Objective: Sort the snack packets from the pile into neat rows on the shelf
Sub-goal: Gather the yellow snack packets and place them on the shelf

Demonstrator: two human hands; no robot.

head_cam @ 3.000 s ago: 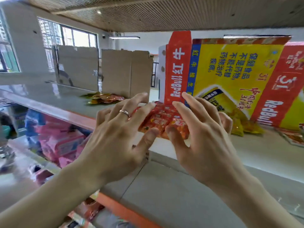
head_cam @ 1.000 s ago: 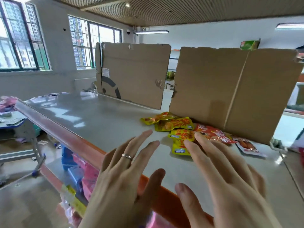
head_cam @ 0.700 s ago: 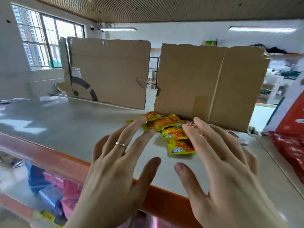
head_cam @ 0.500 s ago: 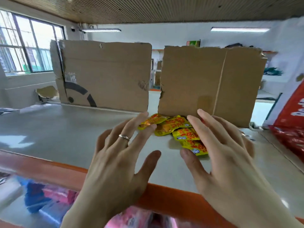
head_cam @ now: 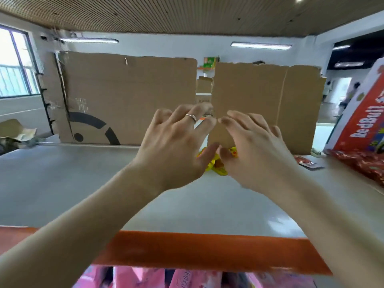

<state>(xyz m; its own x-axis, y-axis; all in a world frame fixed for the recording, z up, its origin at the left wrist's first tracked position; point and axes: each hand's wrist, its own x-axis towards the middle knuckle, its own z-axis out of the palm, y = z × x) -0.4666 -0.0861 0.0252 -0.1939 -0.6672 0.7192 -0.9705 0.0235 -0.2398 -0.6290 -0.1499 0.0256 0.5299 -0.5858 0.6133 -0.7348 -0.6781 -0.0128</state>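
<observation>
Shelf contents, referenced to the creased cardboard panel: yellow snack packets lie in a loose pile on the grey deck at the panel's foot, near its left edge. One separate red-and-white packet lies at the foot of the panel's right half. The RedBull carton stands right of the panel; its interior is not visible, and red packets lie in front of it.

Left hand and right hand are both in front of the panel, above the pile. Fingers are spread and loosely extended and nothing is grasped. Contact with the packets cannot be determined.

Change from 0.5 s ago: both hands have advanced from the shelf's front toward the panel. They now cover most of the pile, leaving only a strip visible between the thumbs.
</observation>
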